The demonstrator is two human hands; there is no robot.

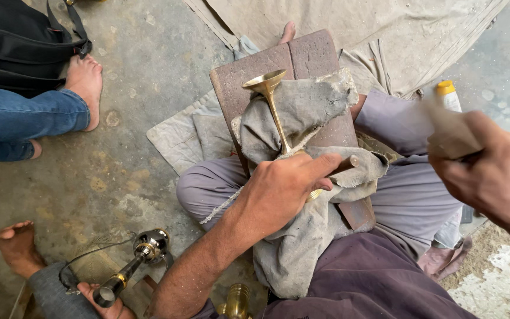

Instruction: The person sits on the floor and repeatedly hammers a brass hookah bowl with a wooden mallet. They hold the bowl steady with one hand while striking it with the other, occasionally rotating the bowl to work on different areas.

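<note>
A slim brass horn-shaped piece (271,100) with a flared mouth lies on a grey cloth (308,109) over a brown wooden board (311,53) across my lap. My left hand (281,189) grips the lower end of the brass piece through the cloth, next to a short wooden peg (346,164). My right hand (482,162), blurred, is raised at the right and closed on a pale wad of cloth (447,127) and a thin dark handle.
Another person's foot (85,80) and jeans leg are at the upper left beside a black bag (19,38). A second person's hand (104,295) at the bottom left holds a dark metal part (140,257). A yellow-capped bottle (447,94) stands at right. Canvas sheet (385,29) behind.
</note>
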